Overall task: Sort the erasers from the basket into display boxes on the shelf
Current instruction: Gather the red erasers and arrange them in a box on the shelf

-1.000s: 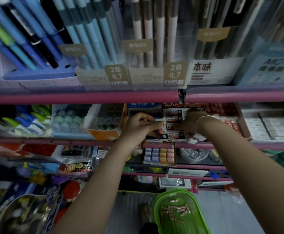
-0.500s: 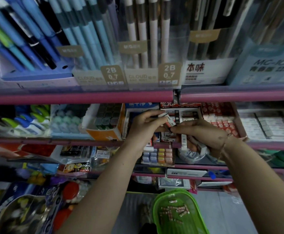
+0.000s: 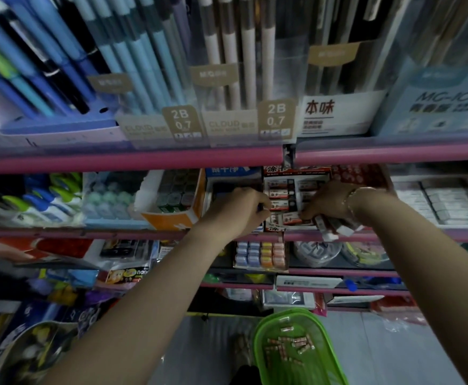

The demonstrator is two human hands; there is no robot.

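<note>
Erasers going into the red-and-white display box [image 3: 294,201] on the middle shelf

The sleeved erasers [image 3: 285,202] lie flat in tidy rows, labels up, likely so shoppers can read them; the right hand [image 3: 330,202] curls round a spare bundle of erasers [image 3: 334,226] under its palm while its fingertips press one into the front row, and the left hand [image 3: 241,209], fingers curled at the box's left wall, seems to steady it, though I cannot tell whether it holds anything. The pink shelf lip [image 3: 88,234] sits just below the box and the upper rail [image 3: 130,159] close overhead, so room to work is shallow. More erasers wait in the green basket [image 3: 335,365] on the floor, well apart
</note>
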